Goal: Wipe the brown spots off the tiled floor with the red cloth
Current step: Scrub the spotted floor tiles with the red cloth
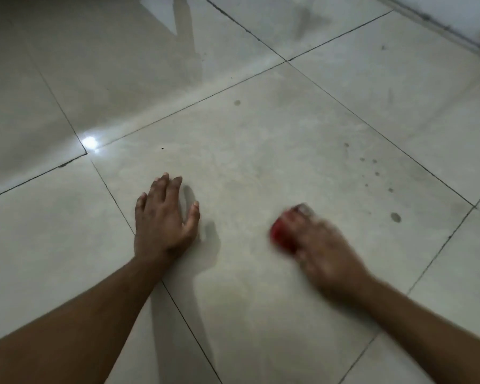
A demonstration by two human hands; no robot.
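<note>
Right hand (320,245), blurred, seemingly grips red cloth (283,236) against floor (261,139).

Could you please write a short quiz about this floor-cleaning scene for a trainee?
1. True or false: the left hand lies flat on the tiled floor.
2. Which hand holds the red cloth? A) left B) right
3. Fill in: the brown spots nearest the cloth lie to its ____ in the picture.

Key: 1 true; 2 B, the right hand, blurred; 3 right.
</note>
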